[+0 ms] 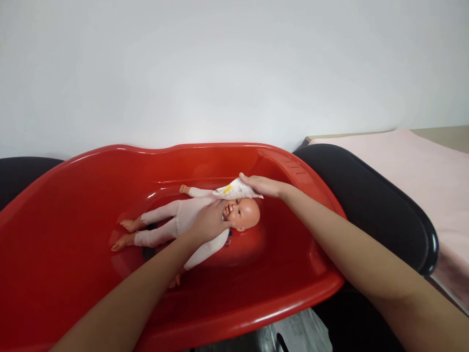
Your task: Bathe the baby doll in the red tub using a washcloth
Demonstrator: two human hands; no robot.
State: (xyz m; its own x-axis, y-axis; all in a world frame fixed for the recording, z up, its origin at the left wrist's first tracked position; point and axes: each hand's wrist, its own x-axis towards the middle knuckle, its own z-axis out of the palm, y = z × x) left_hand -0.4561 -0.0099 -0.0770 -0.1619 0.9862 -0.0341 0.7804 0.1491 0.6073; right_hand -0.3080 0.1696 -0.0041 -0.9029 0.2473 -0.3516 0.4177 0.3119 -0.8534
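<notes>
A baby doll (188,214) in white clothes lies on its back in a red baby bathtub (289,286), its bald head to the right and bare feet to the left. My left hand (212,221) grips it at the neck and jaw, the thumb against the cheek and the other fingers hidden behind the chin. In my right hand (263,186) is a white cloth (234,188) with a yellow and dark print, held along the far side of the doll's head. The fingertips of that hand are partly hidden by the cloth.
A black rounded panel (373,205) adjoins the tub's right end, and another dark panel (25,176) shows at the left. Further right lies a pink sheet (436,190) on a surface. A pale wall (220,73) stands behind. Something grey and shiny (300,332) sits below the tub's front edge.
</notes>
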